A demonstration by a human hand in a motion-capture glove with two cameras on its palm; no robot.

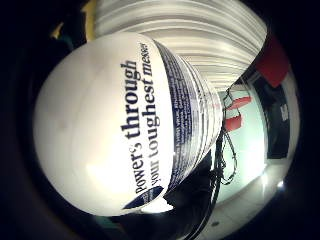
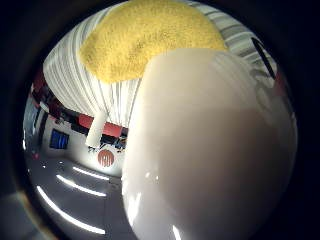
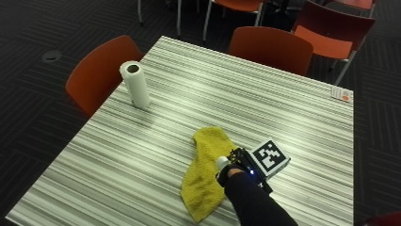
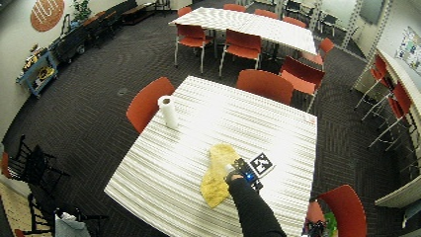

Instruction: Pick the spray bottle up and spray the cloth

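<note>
Striped counter [image 3: 206, 99] filled scene; orange chairs [image 3: 100, 70] stood at far and left edges. Yellow cloth [image 3: 204, 176] lay crumpled on near part of counter. Paper towel roll [image 3: 135, 84] stood upright near far left corner, well apart from cloth. Gloved right hand [image 3: 236, 165] hung over cloth's right edge, grip wrapped round white spray bottle [image 1: 120, 125], close against palm

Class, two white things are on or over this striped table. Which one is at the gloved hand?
The spray bottle, at the right hand beside the yellow cloth. The paper towel roll stands apart near the table's far edge.
</note>
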